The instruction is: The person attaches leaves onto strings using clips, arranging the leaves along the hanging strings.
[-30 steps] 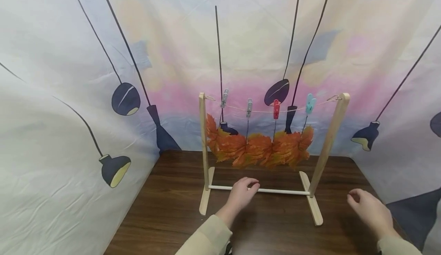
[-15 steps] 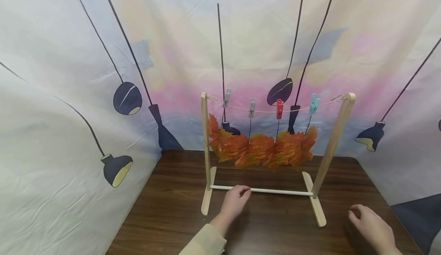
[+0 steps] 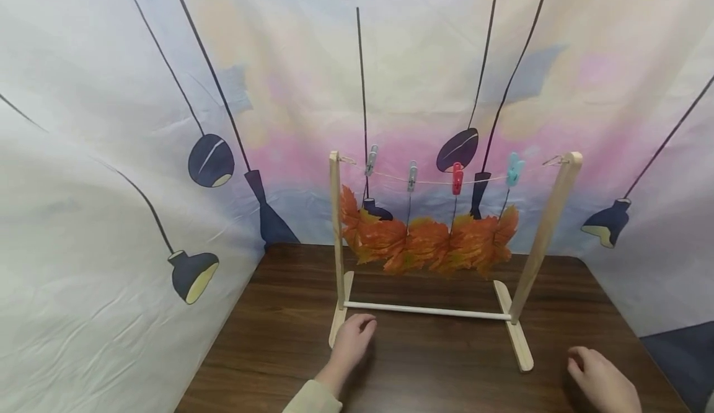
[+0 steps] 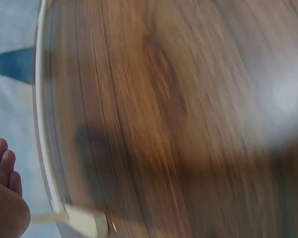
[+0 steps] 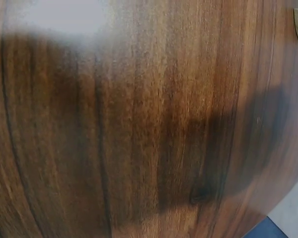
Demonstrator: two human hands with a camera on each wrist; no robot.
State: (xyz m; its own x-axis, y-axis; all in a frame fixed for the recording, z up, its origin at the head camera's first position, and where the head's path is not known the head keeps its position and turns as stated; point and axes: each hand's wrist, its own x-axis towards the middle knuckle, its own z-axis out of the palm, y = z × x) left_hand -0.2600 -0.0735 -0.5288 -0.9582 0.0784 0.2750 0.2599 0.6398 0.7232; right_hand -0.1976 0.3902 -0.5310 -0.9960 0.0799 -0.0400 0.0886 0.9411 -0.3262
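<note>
A wooden stand (image 3: 543, 233) with a white bottom rod (image 3: 426, 310) is on the table. Across its top runs a string (image 3: 429, 182) bearing two grey clothespins (image 3: 412, 176), a red clothespin (image 3: 457, 178) and a turquoise clothespin (image 3: 514, 169). Below them, a row of orange artificial leaves (image 3: 429, 242) hangs by thin dark stems. My left hand (image 3: 352, 341) is over the table near the stand's left foot, fingers loosely bent and holding nothing. To the right of the right foot, my right hand (image 3: 602, 379) hovers with loosely curled fingers, also holding nothing.
The dark wood table (image 3: 435, 369) reaches back to a fabric backdrop (image 3: 290, 59) printed with hanging lamps. That same fabric closes in the left and right sides. In the left wrist view a wooden foot (image 4: 87, 220) of the stand shows near the bottom.
My left hand has drawn left and toward me, away from the bottom rod. My right hand has come down and nearer. The stand, clothespins and leaves hold their places.
</note>
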